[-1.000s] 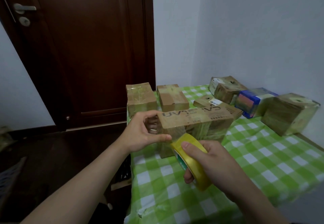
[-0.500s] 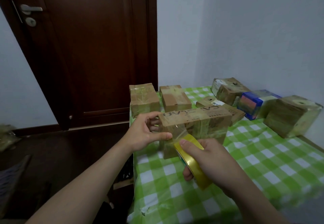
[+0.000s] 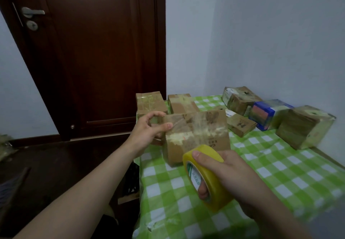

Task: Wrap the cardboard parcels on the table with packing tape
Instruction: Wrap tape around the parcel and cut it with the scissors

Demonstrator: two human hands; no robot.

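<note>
The grip of the right hand [image 3: 231, 179] is closed around the tape roll [image 3: 214, 188]: the thumb lies flat over the yellow outer face at the top, and one finger comes through the core from behind, so that its tip shows inside the ring. The roll stands on its edge, a little tilted, in the air above the tabletop [image 3: 261, 166], just in front of the lower right corner of the parcel [image 3: 196, 136]. Whether a strip runs from the roll to the parcel, I cannot tell. The right forearm comes in from the lower right.

The grip of the left hand [image 3: 147, 128] holds the left end of the same parcel. The thumb is stretched along the upper front edge, and the index finger bends over the top corner, so the two form a ring. The left arm is long and almost straight, coming from the lower left.

The parcel sits near the left edge of the tabletop, on the green and white checked cloth, with shiny tape on its top and front.

Behind it are two brown boxes [image 3: 151, 103] side by side. To the right, along the wall, lie a flat box [image 3: 240, 124], a taped box [image 3: 239, 98], a blue box [image 3: 267, 113] and a large parcel [image 3: 304, 126]. A dark door [image 3: 93, 52] is at the left.
</note>
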